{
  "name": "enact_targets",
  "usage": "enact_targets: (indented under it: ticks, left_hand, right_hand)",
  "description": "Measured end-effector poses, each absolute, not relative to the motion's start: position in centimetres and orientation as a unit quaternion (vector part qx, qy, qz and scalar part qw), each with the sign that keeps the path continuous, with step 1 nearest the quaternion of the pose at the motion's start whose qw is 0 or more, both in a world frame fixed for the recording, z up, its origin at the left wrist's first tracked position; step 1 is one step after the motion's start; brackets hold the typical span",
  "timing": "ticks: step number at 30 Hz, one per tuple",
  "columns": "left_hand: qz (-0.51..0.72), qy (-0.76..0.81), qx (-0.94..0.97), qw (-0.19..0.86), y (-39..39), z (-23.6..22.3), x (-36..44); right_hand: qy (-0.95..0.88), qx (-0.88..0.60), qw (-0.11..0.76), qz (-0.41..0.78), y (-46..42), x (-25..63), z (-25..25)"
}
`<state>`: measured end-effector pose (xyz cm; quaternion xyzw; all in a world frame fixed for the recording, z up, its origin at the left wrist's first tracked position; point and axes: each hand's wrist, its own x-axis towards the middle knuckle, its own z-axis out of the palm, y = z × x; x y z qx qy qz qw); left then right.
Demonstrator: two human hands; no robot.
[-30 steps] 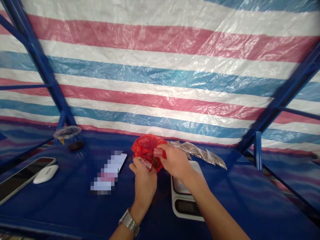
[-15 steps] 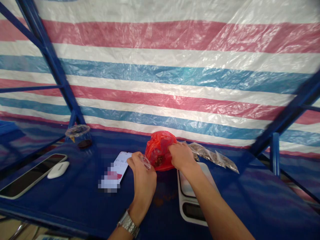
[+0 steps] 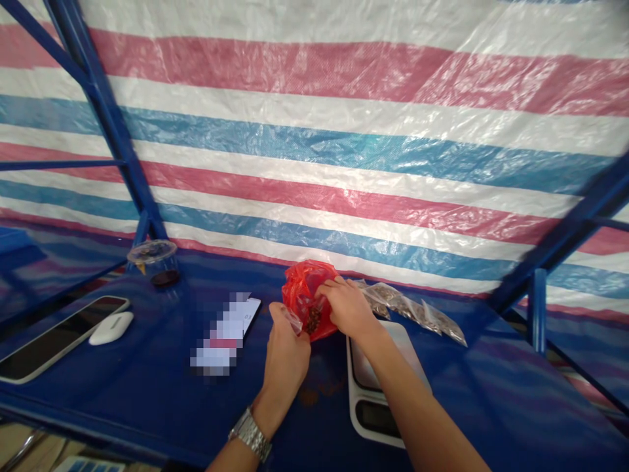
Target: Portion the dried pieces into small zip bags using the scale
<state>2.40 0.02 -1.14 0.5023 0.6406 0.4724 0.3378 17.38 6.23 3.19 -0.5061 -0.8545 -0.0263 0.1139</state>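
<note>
A red plastic bag (image 3: 297, 288) stands on the blue table with its mouth open, and small brown pieces (image 3: 313, 318) show inside. My left hand (image 3: 289, 347) is closed on a small clear plastic bag (image 3: 293, 321) at the red bag's near left side. My right hand (image 3: 351, 308) is closed at the red bag's right rim, its fingertips bent over the opening and partly hidden. Under my right forearm lies a white kitchen scale (image 3: 361, 393) with a metal plate.
Several filled clear packets (image 3: 417, 308) lie behind the scale. A lit phone (image 3: 251, 313) is left of my left hand. Farther left are a dark-screened phone (image 3: 63, 337), a white case (image 3: 112, 328) and a clear tub (image 3: 164, 262). Blue frame bars (image 3: 113, 137) and a striped sheet stand behind.
My right hand has shifted slightly left over the red bag's opening, its fingers now reaching further across it. The red bag's mouth has changed shape. My left hand keeps the clear bag.
</note>
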Motion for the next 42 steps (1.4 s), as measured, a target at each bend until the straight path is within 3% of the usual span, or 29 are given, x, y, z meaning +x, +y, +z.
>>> enact_targets:
  ticks: [7,15,25,30,36,42]
  left_hand:
    - [0.604,0.598,0.448,0.277,0.2,-1.1,2.6]
    - [0.575,0.564,0.423,0.416,0.0,-3.3,3.4]
    - [0.631,0.556,0.385,0.380,0.4,-2.3,3.3]
    - [0.631,0.550,0.328,0.438,0.0,-1.4,3.2]
    - [0.658,0.530,0.282,0.453,-0.2,-0.4,3.2]
    - [0.659,0.538,0.389,0.354,0.3,-1.0,2.3]
  right_hand:
    - [-0.841,-0.534,0.083,-0.007,5.7,18.0,3.5]
    - [-0.855,-0.510,0.097,-0.010,5.7,17.0,3.5]
    - [-0.869,-0.483,0.104,0.040,5.4,17.3,3.6]
    - [-0.866,-0.484,0.102,0.068,5.0,16.9,3.5]
    - [-0.848,-0.494,0.124,0.143,4.9,16.9,3.3]
    - [-0.812,-0.468,0.205,0.282,5.9,18.3,2.2]
